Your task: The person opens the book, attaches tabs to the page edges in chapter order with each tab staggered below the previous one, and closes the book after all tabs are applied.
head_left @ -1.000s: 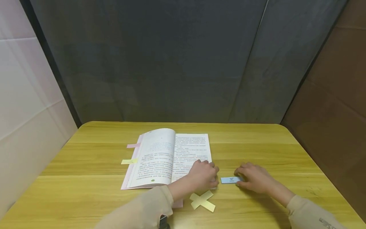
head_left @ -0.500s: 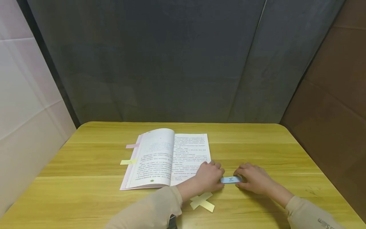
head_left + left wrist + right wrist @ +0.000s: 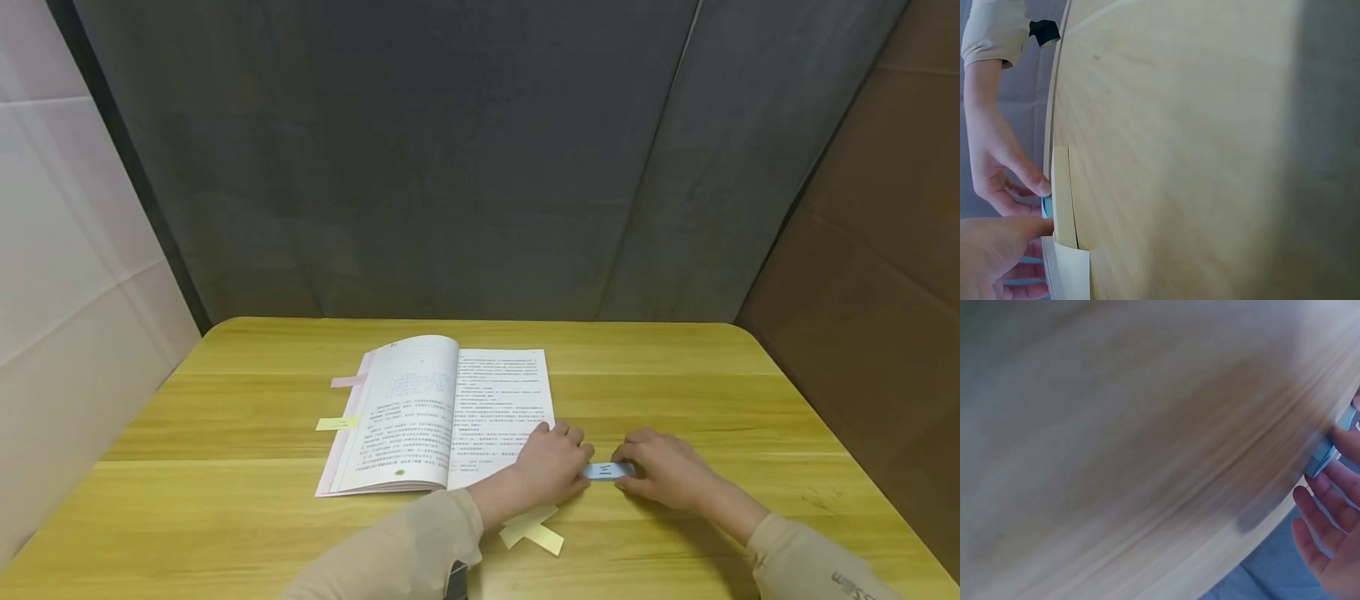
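A narrow blue sticky note pad [image 3: 602,472] with dark pen strokes lies sideways between the two hands in the head view. My right hand [image 3: 663,469] pinches its right end; in the right wrist view the thumb and fingers hold the blue pad [image 3: 1321,456] from opposite sides. The fingertips of my left hand [image 3: 546,467] pinch the left end, beside the lower right corner of an open book [image 3: 502,392]. In the left wrist view both thumbs come close together at the blue pad [image 3: 1047,207], most of which is hidden.
A pink tab [image 3: 347,382] and a yellow tab [image 3: 337,423] stick out from the book's left edge. Crossed yellow sticky notes [image 3: 546,538] lie below the left wrist, partly covered. The wooden table [image 3: 675,375] ends at a dark partition [image 3: 450,167].
My left hand has moved right from the book's corner to the blue pad's left end and grips it. Its sleeve now hides the pink piece on the table. The right hand has barely moved.
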Available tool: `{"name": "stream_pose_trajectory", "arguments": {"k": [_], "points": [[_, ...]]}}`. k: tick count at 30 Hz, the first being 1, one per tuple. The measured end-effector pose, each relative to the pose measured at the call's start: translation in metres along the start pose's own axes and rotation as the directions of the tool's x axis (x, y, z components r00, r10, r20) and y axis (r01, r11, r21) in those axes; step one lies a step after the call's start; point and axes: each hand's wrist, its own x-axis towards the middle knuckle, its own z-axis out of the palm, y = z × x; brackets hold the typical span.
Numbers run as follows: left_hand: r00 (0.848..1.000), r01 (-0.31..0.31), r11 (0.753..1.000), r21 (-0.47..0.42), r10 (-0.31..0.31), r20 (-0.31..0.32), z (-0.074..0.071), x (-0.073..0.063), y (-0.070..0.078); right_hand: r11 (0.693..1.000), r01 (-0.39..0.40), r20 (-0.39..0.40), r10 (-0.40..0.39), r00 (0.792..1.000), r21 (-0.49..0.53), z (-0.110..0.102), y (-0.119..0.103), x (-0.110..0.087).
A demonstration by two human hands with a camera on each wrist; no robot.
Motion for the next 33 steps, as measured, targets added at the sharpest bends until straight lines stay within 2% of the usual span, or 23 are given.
{"name": "stream_pose_trajectory", "arguments": {"k": [5, 8, 14, 20, 25, 33], "points": [[0.999, -0.01, 1.0, 0.026, 0.011, -0.031, -0.001, -0.002, 0.0, 1.0, 0.0, 0.005, 0.0, 1.0, 0.004, 0.0, 0.0, -0.001], [0.999, -0.012, 1.0, 0.013, 0.013, -0.044, -0.001, -0.003, -0.001, 1.0, 0.006, -0.003, -0.006, 1.0, 0.017, -0.001, 0.0, -0.001], [0.996, -0.018, 0.996, -0.084, 0.01, -0.089, -0.002, -0.006, -0.005, 0.999, 0.044, -0.052, -0.043, 0.998, 0.012, -0.006, -0.001, 0.001], [0.988, -0.036, 0.981, -0.188, 0.007, -0.153, -0.003, -0.011, -0.011, 0.998, 0.063, -0.072, -0.062, 0.995, 0.009, -0.011, -0.004, 0.004], [0.977, -0.054, 0.958, -0.282, -0.008, -0.215, -0.006, -0.017, -0.016, 0.997, 0.076, -0.086, -0.075, 0.993, 0.008, -0.012, -0.008, 0.006], [0.94, -0.108, 0.932, -0.345, -0.017, -0.34, -0.017, -0.029, -0.024, 0.991, 0.135, -0.168, -0.129, 0.977, 0.025, -0.015, -0.016, 0.011]]}}
